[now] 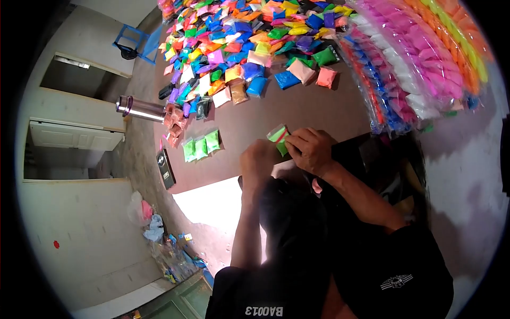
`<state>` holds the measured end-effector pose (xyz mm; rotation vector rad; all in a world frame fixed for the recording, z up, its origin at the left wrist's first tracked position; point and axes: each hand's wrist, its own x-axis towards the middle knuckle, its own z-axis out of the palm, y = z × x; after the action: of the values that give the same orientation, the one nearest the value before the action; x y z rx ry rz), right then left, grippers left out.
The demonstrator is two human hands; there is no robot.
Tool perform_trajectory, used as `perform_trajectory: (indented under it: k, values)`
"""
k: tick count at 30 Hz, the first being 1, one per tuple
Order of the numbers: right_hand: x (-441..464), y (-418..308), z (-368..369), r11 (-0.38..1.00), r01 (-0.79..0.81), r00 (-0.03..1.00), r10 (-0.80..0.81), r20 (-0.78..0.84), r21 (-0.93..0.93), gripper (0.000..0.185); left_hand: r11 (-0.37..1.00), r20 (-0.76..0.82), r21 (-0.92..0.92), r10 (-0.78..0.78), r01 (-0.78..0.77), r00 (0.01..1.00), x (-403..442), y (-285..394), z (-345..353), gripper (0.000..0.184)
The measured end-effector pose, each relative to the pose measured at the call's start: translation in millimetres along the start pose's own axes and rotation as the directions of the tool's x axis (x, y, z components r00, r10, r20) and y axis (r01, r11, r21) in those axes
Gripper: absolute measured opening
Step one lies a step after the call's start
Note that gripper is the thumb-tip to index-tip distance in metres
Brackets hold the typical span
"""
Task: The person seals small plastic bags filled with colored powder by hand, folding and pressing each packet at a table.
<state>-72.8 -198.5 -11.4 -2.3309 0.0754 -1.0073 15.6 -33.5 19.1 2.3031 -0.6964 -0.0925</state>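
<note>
A light green packet (281,147) with a red strip across its top is held between my two hands near the table's front edge. My right hand (311,150) pinches the packet's right side, its fingers curled. My left hand (258,159) is at the packet's left side, blurred, its fingertips hard to make out. To the left, three light green packets (201,146) lie side by side on the brown table (239,125).
Many coloured packets (228,53) cover the table's far part. Long clear bags of coloured packets (404,64) lie at the right. A metal flask (143,108), reddish packets (175,123) and a black phone-like object (165,169) are along the left edge.
</note>
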Motion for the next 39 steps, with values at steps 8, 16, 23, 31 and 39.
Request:
perform_trajectory:
  k: [8,16,23,31,39]
  values:
    - [-0.9,1.9,2.0,1.0,0.004,1.0,-0.004,-0.01,0.006,0.012,0.996,-0.096,0.088,-0.002,0.01,0.995,17.3,-18.0,-1.4,0.014]
    - [-2.2,2.4,2.7,1.0,0.004,1.0,-0.004,-0.009,0.009,0.014,0.995,-0.038,-0.09,-0.053,0.049,0.998,11.9,3.6,-7.7,0.014]
    - [-0.7,1.2,-1.1,1.0,0.004,1.0,-0.004,-0.004,0.016,0.015,0.998,0.014,-0.018,0.053,-0.053,0.999,32.4,0.4,-1.8,0.014]
    - [-1.8,1.0,-1.5,1.0,-0.011,1.0,0.011,0.005,0.008,0.012,1.0,0.008,0.004,-0.019,0.019,1.0,39.0,6.5,-18.7,0.013]
    - [-3.3,3.3,-1.2,1.0,0.001,1.0,-0.001,0.0,0.013,0.012,0.987,0.085,0.099,0.119,-0.127,0.989,36.1,13.6,1.9,0.014]
